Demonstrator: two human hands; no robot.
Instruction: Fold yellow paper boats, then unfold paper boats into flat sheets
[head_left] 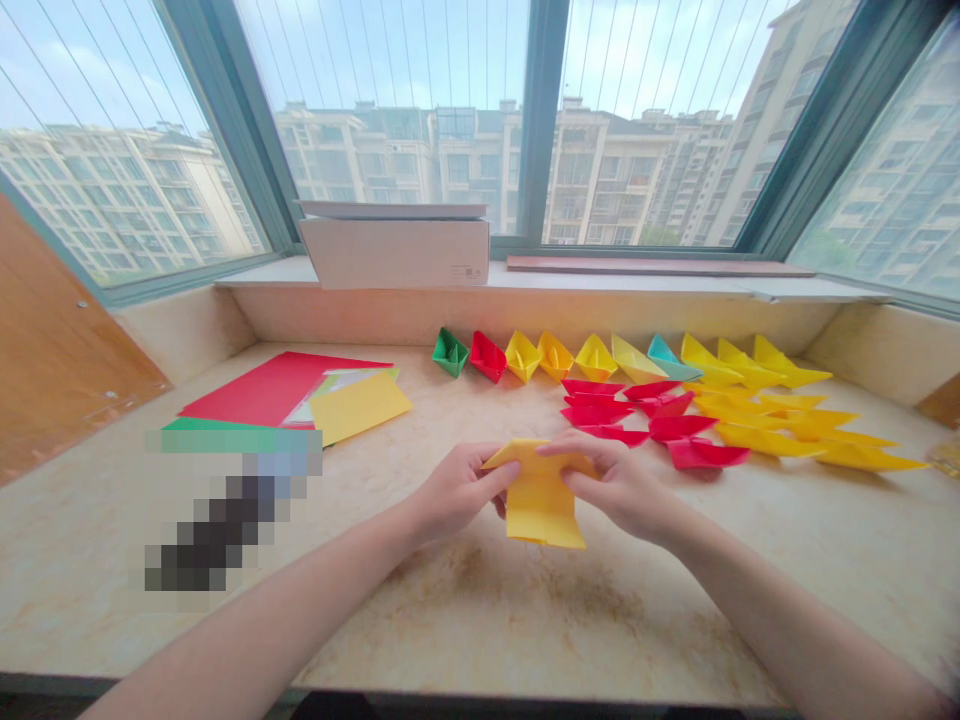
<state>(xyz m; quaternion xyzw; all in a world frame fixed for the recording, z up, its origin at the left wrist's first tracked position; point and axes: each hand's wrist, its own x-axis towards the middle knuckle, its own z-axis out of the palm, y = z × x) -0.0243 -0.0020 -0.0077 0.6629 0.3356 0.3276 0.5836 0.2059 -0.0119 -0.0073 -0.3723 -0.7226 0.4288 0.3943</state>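
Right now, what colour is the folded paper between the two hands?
Yellow: the folded rectangular paper sheet, clearest in the head view.

hands point(619, 488): 2 | yellow paper piece point(540, 505): 1 | back-row paper boats point(596, 358): 10, seven yellow

Paper boats point(596, 358) in rows; coloured paper sheets point(270, 392) left; cardboard box point(394, 252) on sill.
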